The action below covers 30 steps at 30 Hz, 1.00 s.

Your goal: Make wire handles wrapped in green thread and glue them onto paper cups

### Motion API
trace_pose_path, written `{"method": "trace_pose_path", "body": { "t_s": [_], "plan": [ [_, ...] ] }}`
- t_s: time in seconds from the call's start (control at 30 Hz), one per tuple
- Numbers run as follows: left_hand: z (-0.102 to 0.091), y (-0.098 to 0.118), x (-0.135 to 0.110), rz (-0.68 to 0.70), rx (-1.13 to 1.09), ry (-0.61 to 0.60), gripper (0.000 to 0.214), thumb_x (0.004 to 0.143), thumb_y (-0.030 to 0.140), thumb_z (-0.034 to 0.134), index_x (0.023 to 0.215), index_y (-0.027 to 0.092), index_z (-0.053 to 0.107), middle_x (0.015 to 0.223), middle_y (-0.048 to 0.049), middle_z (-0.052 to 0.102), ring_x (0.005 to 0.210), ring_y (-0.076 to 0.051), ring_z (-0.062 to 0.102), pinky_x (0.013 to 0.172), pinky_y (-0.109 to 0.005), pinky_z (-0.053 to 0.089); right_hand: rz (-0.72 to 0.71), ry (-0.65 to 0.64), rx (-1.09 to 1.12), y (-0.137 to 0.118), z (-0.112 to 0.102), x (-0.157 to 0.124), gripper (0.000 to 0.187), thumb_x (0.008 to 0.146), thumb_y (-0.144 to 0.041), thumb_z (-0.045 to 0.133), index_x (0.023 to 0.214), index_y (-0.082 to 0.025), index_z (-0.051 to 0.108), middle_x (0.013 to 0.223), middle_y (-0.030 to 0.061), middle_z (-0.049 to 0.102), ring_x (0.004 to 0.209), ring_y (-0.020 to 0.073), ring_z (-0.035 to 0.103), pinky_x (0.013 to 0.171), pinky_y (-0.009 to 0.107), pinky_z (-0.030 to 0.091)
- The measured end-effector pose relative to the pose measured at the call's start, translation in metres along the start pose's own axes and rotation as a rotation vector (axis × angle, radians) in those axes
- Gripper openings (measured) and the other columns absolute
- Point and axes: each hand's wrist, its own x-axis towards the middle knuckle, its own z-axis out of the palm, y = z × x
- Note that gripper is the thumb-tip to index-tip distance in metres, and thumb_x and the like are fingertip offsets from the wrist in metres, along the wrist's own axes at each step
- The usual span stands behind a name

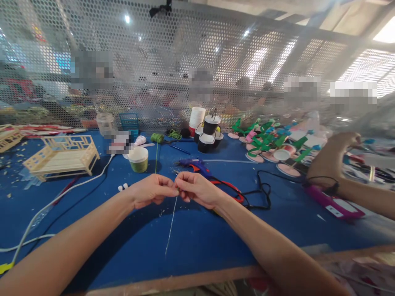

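Over the middle of the blue table, my left hand point(156, 190) and my right hand point(197, 189) meet fingertip to fingertip. Both pinch a thin green yarn point(156, 158), which runs back from my left hand to a green yarn ball point(157, 138). What exactly lies between the fingertips is mostly hidden. A fine pale strand point(171, 230) shows below the fingers. Behind my left hand stands a paper cup point(138, 159) with a green lower part. Just beyond my right hand lies a blue glue gun point(197, 165), with red-handled scissors point(233, 190) partly behind my wrist.
A small wooden bed frame point(63, 156) stands at left, near a white cable point(66, 189). Black-and-white cups point(207, 137) are stacked at the back. Green paper plants point(265, 144) crowd the right, beside a purple power strip point(335, 203) and another person's arm point(327, 164).
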Motion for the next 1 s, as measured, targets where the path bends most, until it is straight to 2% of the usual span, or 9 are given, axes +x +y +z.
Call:
{"method": "trace_pose_path", "body": {
  "t_s": [0.1,0.2,0.33,0.5,0.67,0.8,0.9,1.0],
  "plan": [
    [-0.004,0.0,0.001,0.007,0.017,-0.034,0.02,0.056,0.026,0.067,0.06,0.013,0.053,0.046,0.0086,0.039,0.036,-0.001,0.022,0.039,-0.021,0.009,-0.001,0.036,-0.028,0.0,0.001,0.0,0.03,0.06,-0.039,0.067,0.063,-0.015,0.049,0.05,-0.0059,0.049,0.044,0.0038,0.044,0.04,0.016,0.032],
    [-0.007,0.0,0.001,0.03,0.069,-0.017,0.018,0.057,0.026,0.066,0.064,0.013,0.056,0.048,0.0079,0.042,0.037,-0.001,0.023,0.04,-0.021,0.011,0.016,0.048,-0.04,-0.001,0.0,0.0,0.032,0.059,-0.04,0.067,0.062,-0.015,0.047,0.048,-0.0065,0.048,0.043,0.0035,0.043,0.04,0.016,0.031],
    [-0.004,0.0,0.002,0.103,0.226,0.088,0.018,0.06,0.029,0.063,0.065,0.013,0.057,0.049,0.0074,0.041,0.041,-0.003,0.027,0.04,-0.021,0.016,0.012,0.054,-0.09,0.001,-0.001,0.001,0.031,0.062,-0.041,0.064,0.062,-0.015,0.047,0.048,-0.0068,0.047,0.042,0.0039,0.043,0.039,0.016,0.032],
    [0.003,0.0,0.003,0.175,0.379,0.248,0.023,0.06,0.034,0.062,0.063,0.013,0.056,0.045,0.0084,0.034,0.042,-0.004,0.023,0.04,-0.021,0.014,-0.059,0.141,-0.253,0.003,-0.001,0.001,0.028,0.068,-0.041,0.058,0.063,-0.016,0.045,0.047,-0.0067,0.047,0.043,0.0051,0.044,0.04,0.018,0.035],
    [0.006,-0.002,0.003,0.159,0.332,0.27,0.028,0.059,0.039,0.062,0.065,0.013,0.057,0.05,0.0056,0.042,0.043,-0.004,0.025,0.041,-0.021,0.016,-0.125,0.23,-0.437,0.001,0.001,0.0,0.025,0.072,-0.04,0.053,0.064,-0.017,0.045,0.047,-0.0061,0.047,0.042,0.0061,0.044,0.042,0.019,0.037],
    [0.009,-0.004,0.003,0.187,0.372,0.334,0.026,0.056,0.037,0.064,0.063,0.013,0.057,0.045,0.0079,0.035,0.042,-0.005,0.023,0.042,-0.021,0.014,-0.138,0.281,-0.494,0.002,0.001,0.0,0.027,0.069,-0.042,0.055,0.063,-0.017,0.046,0.046,-0.0062,0.046,0.04,0.0065,0.043,0.041,0.02,0.037],
    [0.012,-0.004,0.003,0.197,0.387,0.376,0.024,0.057,0.035,0.064,0.057,0.013,0.054,0.041,0.0088,0.031,0.041,-0.004,0.021,0.041,-0.021,0.012,-0.155,0.307,-0.485,0.002,0.002,0.001,0.028,0.066,-0.041,0.059,0.062,-0.017,0.046,0.045,-0.0063,0.046,0.04,0.0065,0.043,0.04,0.02,0.036],
    [0.014,-0.003,0.003,0.171,0.297,0.345,0.023,0.056,0.033,0.064,0.054,0.013,0.051,0.042,0.0084,0.035,0.04,-0.004,0.023,0.04,-0.021,0.013,-0.14,0.247,-0.362,0.002,0.001,0.001,0.029,0.063,-0.042,0.062,0.062,-0.017,0.046,0.047,-0.0061,0.047,0.042,0.0062,0.044,0.04,0.019,0.036]
  ]
}}
